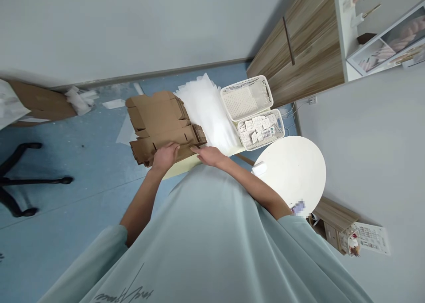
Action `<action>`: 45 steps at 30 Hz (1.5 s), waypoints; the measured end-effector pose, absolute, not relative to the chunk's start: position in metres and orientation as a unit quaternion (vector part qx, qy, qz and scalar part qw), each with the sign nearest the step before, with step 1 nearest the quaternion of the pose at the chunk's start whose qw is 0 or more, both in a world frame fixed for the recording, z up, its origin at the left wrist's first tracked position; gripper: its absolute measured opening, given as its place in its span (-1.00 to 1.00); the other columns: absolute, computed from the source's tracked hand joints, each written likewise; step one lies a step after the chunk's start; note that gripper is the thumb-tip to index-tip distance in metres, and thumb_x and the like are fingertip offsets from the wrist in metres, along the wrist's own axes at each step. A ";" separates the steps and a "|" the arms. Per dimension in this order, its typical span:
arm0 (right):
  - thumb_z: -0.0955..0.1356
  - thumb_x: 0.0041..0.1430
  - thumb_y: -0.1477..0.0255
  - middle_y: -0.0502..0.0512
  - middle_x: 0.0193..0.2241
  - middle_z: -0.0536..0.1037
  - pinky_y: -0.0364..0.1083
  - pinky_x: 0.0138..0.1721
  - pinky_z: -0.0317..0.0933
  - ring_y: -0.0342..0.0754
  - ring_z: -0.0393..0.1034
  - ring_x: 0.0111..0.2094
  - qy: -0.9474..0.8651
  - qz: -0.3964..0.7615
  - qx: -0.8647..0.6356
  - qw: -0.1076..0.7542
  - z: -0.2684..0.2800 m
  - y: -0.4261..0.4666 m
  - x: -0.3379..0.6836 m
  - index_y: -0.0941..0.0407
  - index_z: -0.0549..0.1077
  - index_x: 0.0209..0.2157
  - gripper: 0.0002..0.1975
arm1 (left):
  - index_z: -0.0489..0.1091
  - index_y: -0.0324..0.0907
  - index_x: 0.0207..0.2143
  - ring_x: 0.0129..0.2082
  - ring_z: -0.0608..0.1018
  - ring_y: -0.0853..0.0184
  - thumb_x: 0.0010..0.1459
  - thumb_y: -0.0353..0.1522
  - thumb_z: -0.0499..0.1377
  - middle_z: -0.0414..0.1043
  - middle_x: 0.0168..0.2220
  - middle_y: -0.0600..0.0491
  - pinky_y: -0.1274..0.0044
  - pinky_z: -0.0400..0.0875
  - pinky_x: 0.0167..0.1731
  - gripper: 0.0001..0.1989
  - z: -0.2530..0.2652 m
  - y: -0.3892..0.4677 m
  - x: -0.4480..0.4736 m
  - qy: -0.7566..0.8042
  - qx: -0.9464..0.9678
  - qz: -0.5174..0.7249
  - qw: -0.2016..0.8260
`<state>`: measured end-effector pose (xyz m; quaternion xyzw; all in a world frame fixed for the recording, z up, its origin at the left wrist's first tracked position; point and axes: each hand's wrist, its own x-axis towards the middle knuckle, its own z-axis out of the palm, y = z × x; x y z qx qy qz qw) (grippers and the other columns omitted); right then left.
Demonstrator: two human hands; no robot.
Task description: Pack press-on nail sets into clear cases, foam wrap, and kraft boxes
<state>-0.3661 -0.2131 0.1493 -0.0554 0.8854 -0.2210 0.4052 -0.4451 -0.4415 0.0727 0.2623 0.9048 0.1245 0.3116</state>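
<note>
A stack of flattened brown cardboard boxes [157, 115] lies on a pale yellow table [181, 166] in front of me. My left hand [165, 157] is closed on the near edge of the top cardboard box, its thumb and fingers pinching the flap. To the right, my right hand [208, 155] grips the same near edge with thumb and fingers closed. White translucent sheets [209, 113] lie fanned beside the stack. Past them sit a white perforated basket [237, 115] and a smaller white basket [247, 144] of small printed packets.
A round white table [299, 166] stands at right, bearing a small white object [259, 168]. Wooden cabinets [308, 42] rise at back right. Black chair legs [36, 180] and a brown carton [46, 100] are on the blue floor at left.
</note>
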 end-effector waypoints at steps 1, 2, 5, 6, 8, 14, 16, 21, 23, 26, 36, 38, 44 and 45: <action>0.26 0.58 0.48 0.33 0.15 0.67 0.06 0.08 0.49 0.20 0.62 0.15 0.882 -0.208 -0.057 0.419 0.144 -0.216 -0.368 0.03 0.28 0.53 -0.43 | 0.62 -0.19 0.05 0.02 0.67 0.00 0.52 -0.26 -0.07 0.65 0.10 -0.20 0.31 0.54 -0.06 -0.53 0.075 -0.441 -0.445 0.905 0.265 0.121 0.310; 0.29 0.54 0.52 0.34 0.16 0.67 0.07 0.08 0.49 0.21 0.62 0.16 0.878 -0.197 -0.056 0.432 0.138 -0.218 -0.370 0.02 0.32 0.51 -0.42 | 0.62 -0.19 0.06 0.01 0.67 0.01 0.52 -0.26 -0.07 0.65 0.09 -0.20 0.32 0.54 -0.07 -0.53 0.076 -0.440 -0.445 0.906 0.266 0.118 0.308; 0.31 0.45 0.61 0.40 0.15 0.67 0.11 0.06 0.50 0.28 0.63 0.16 0.869 -0.176 -0.046 0.460 0.122 -0.221 -0.372 0.04 0.38 0.47 -0.38 | 0.62 -0.21 0.10 0.03 0.67 0.00 0.52 -0.27 -0.09 0.64 0.11 -0.21 0.31 0.55 -0.06 -0.51 0.080 -0.437 -0.442 0.909 0.267 0.107 0.302; 0.30 0.45 0.61 0.41 0.15 0.67 0.12 0.06 0.50 0.30 0.63 0.17 0.868 -0.173 -0.045 0.464 0.119 -0.221 -0.371 0.04 0.38 0.47 -0.38 | 0.62 -0.21 0.11 0.04 0.67 -0.01 0.51 -0.29 -0.07 0.64 0.13 -0.21 0.30 0.55 -0.04 -0.51 0.081 -0.436 -0.440 0.910 0.267 0.107 0.299; 0.28 0.48 0.60 0.42 0.17 0.66 0.13 0.07 0.50 0.29 0.63 0.18 0.866 -0.171 -0.044 0.467 0.113 -0.221 -0.370 0.03 0.37 0.48 -0.39 | 0.64 -0.17 0.12 0.07 0.67 0.00 0.46 -0.33 -0.02 0.65 0.14 -0.17 0.29 0.56 0.01 -0.54 0.082 -0.434 -0.436 0.911 0.265 0.113 0.295; 0.38 0.40 0.60 0.38 0.13 0.69 0.10 0.09 0.51 0.25 0.65 0.15 0.860 -0.188 -0.013 0.475 0.103 -0.225 -0.371 0.07 0.54 0.32 -0.49 | 0.71 -0.14 -0.02 0.08 0.68 0.00 0.43 -0.31 0.06 0.69 0.11 -0.12 0.25 0.59 0.12 -0.61 0.104 -0.435 -0.432 0.928 0.236 0.156 0.243; 0.42 0.38 0.57 0.38 0.10 0.71 0.09 0.08 0.52 0.25 0.66 0.13 0.862 -0.198 -0.005 0.467 0.104 -0.226 -0.370 0.11 0.58 0.25 -0.56 | 0.71 -0.12 -0.02 0.11 0.68 0.01 0.42 -0.33 0.08 0.69 0.12 -0.10 0.25 0.57 0.18 -0.63 0.120 -0.437 -0.434 0.936 0.229 0.173 0.204; 0.39 0.50 0.38 0.24 0.08 0.74 -0.03 0.01 0.47 0.14 0.65 0.07 0.880 -0.310 0.026 0.358 0.125 -0.213 -0.362 0.08 0.60 0.23 -0.65 | 0.70 -0.05 -0.04 0.17 0.66 0.09 0.47 -0.35 0.10 0.70 0.11 -0.04 0.20 0.53 0.30 -0.68 0.169 -0.437 -0.446 0.942 0.240 0.230 0.042; 0.32 0.58 0.27 0.15 -0.04 0.76 -0.10 -0.03 0.43 0.05 0.65 -0.03 0.877 -0.394 0.075 0.265 0.144 -0.198 -0.355 0.10 0.67 0.05 -0.69 | 0.68 -0.07 -0.05 0.19 0.66 0.11 0.48 -0.35 0.12 0.72 0.09 -0.03 0.15 0.52 0.32 -0.70 0.189 -0.431 -0.452 0.929 0.265 0.256 -0.033; 0.27 0.59 0.00 0.06 -0.19 0.74 -0.16 -0.13 0.39 -0.05 0.60 -0.19 0.837 -0.517 0.146 0.108 0.182 -0.166 -0.339 0.09 0.70 -0.16 -0.47 | 0.68 -0.11 -0.04 0.26 0.63 0.09 0.48 -0.35 0.17 0.72 0.11 -0.06 0.08 0.51 0.33 -0.75 0.219 -0.412 -0.453 0.896 0.319 0.285 -0.120; 0.50 0.20 -0.21 0.01 -0.28 0.64 -0.14 -0.35 0.33 -0.16 0.35 -0.42 0.692 -0.601 0.337 -0.216 0.281 -0.057 -0.187 0.07 0.69 -0.17 -0.40 | 0.65 0.03 -0.08 0.30 0.63 0.09 0.49 -0.31 0.16 0.71 0.11 0.01 0.17 0.57 0.24 -0.77 0.277 -0.253 -0.361 0.796 0.526 0.284 -0.097; 0.53 0.16 -0.16 -0.01 -0.36 0.57 -0.13 -0.34 0.32 -0.15 0.32 -0.43 0.663 -0.575 0.395 -0.272 0.280 -0.043 -0.141 0.07 0.66 -0.21 -0.45 | 0.64 0.05 -0.03 0.33 0.60 0.08 0.49 -0.32 0.16 0.70 0.14 0.00 0.17 0.56 0.26 -0.76 0.270 -0.217 -0.331 0.752 0.590 0.287 -0.062; 0.45 0.27 0.04 -0.15 -0.60 0.19 -0.11 -0.41 0.18 -0.13 0.19 -0.53 0.552 -0.514 0.551 -0.358 0.234 -0.026 0.009 0.04 0.48 -0.41 -0.63 | 0.62 0.02 0.13 0.44 0.50 0.05 0.54 -0.39 0.07 0.62 0.28 -0.06 0.11 0.53 0.27 -0.66 0.218 -0.126 -0.222 0.597 0.756 0.260 0.070; 0.44 0.26 0.05 -0.16 -0.61 0.16 -0.10 -0.42 0.17 -0.12 0.19 -0.54 0.534 -0.507 0.570 -0.364 0.221 -0.027 0.034 0.03 0.46 -0.41 -0.64 | 0.62 -0.01 0.14 0.43 0.51 0.06 0.54 -0.41 0.06 0.61 0.30 -0.08 0.12 0.53 0.26 -0.64 0.205 -0.115 -0.202 0.567 0.779 0.252 0.090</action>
